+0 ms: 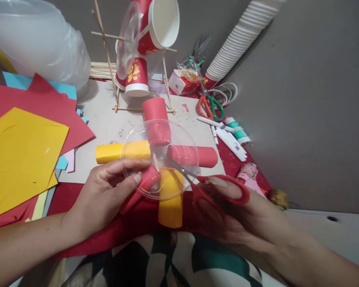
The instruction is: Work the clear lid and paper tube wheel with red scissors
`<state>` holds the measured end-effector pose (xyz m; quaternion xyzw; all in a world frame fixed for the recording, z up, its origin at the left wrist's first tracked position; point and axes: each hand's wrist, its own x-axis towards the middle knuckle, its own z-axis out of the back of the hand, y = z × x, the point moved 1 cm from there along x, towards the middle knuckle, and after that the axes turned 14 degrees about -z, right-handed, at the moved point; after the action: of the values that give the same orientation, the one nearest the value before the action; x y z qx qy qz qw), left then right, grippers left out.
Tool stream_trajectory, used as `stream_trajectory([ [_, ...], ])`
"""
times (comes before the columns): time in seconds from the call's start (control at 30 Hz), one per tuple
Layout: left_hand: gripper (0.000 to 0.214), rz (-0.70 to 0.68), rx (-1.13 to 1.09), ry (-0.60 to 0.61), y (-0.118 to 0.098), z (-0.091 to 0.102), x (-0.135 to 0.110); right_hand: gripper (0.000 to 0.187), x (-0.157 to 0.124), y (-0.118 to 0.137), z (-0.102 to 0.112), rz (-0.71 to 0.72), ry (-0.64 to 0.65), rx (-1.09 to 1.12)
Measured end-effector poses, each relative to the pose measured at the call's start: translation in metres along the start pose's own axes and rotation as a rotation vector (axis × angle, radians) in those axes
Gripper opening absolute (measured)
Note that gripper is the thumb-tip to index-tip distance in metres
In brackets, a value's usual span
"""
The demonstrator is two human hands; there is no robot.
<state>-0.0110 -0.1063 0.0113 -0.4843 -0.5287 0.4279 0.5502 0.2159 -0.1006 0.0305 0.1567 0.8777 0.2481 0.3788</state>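
Observation:
My left hand (107, 189) pinches the rim of a clear plastic lid (179, 137), thumb on top. Red and yellow paper tubes (109, 152) radiate out from under the lid like spokes. My right hand (227, 215) is closed through the handles of red scissors (218, 187). Their blades reach under the lid toward its centre.
Yellow and red paper sheets (24, 155) lie at left. Behind stands a stick frame with red paper cups (137, 75), a tall stack of white cups (242, 38), other scissors (211, 105), glue sticks (230, 137) and a plastic bag (38, 40). A grey wall is on the right.

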Motion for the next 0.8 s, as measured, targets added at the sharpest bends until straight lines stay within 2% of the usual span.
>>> stream_trajectory([
  [0.13,0.014,0.013,-0.021,0.022,0.003,-0.001,0.002,0.050,0.001,0.003,-0.003,-0.025,-0.047,-0.008],
  [0.4,0.015,0.108,-0.052,0.019,0.007,-0.002,0.000,0.054,-0.001,0.012,-0.005,-0.175,0.017,0.019],
  [0.6,0.012,0.151,-0.080,-0.085,0.004,-0.008,0.003,0.050,-0.003,0.026,-0.012,-0.245,-0.130,-0.103],
  [0.8,0.014,0.145,-0.019,-0.059,0.007,-0.006,0.003,0.049,0.001,0.032,-0.022,-0.172,-0.248,-0.263],
])
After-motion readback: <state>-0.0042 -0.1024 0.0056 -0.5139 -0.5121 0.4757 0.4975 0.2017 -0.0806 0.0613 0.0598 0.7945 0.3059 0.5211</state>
